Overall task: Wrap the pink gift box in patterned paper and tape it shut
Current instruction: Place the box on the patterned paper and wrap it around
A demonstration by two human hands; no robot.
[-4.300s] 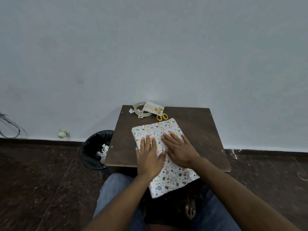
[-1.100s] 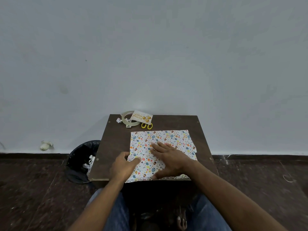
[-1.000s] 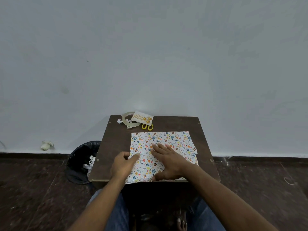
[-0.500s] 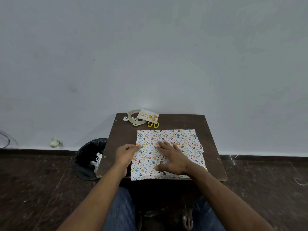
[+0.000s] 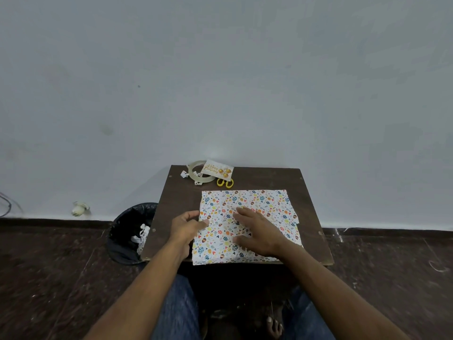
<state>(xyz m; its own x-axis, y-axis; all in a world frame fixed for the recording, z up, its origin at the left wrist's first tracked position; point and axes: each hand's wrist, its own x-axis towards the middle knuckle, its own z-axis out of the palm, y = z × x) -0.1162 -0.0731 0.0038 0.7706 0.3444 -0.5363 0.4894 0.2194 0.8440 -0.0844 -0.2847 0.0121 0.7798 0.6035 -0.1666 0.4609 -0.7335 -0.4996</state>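
Note:
A flat parcel covered in white patterned paper [image 5: 257, 204] lies on the dark brown table [image 5: 308, 204], its near edge hanging slightly over the front. No pink of the box shows. My right hand [image 5: 257, 231] lies flat on top of the paper, fingers straight and spread. My left hand [image 5: 187, 225] is at the parcel's left edge, its fingers curled against the side, thumb near the paper's edge. A clear tape roll [image 5: 198, 174] sits at the table's far left corner.
A birthday card [image 5: 217, 170] rests on yellow-handled scissors [image 5: 225, 183] beside the tape. Small paper scraps [image 5: 184, 174] lie near them. A black bin [image 5: 130, 231] with paper scraps stands on the floor left of the table. The wall is close behind.
The parcel was turned from a slant to lie square on the table. My left hand slid from its top to its left edge. My right hand stayed flat on top.

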